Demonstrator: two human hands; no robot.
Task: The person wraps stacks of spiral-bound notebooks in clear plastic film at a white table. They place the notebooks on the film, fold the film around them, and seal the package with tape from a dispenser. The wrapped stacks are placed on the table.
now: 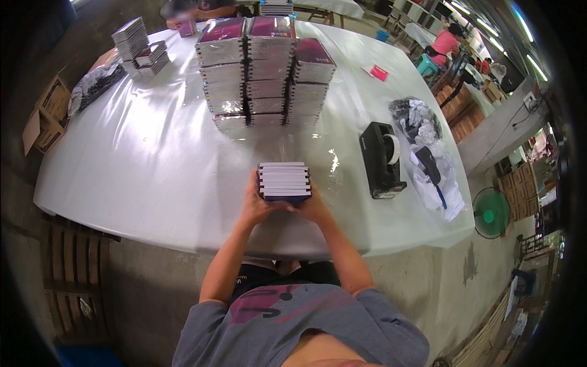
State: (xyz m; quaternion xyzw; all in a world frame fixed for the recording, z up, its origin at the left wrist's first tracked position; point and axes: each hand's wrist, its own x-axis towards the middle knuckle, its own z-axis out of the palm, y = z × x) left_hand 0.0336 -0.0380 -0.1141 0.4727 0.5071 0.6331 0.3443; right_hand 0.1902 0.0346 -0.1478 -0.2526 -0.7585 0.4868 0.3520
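Note:
My left hand (255, 205) and my right hand (313, 207) are closed round the two sides of a short stack of notebooks (284, 178), near the front edge of the table. White page edges and dark covers show on this stack, and the fingers meet near its lower edge. Beyond it rise three tall stacks of spiral-bound notebooks (265, 79) with purple covers and glossy clear wrap. To the right of my hands stands a black tape dispenser (374, 162) with a roll of tape in it.
The white-covered table (147, 177) also bears smaller notebook stacks (142, 52) at the far left, a red card (378, 73), and crumpled plastic (422, 122) with a dark-handled tool (427, 164) at right. An open cardboard box (50, 113) adjoins the left edge. Across the table sits another person.

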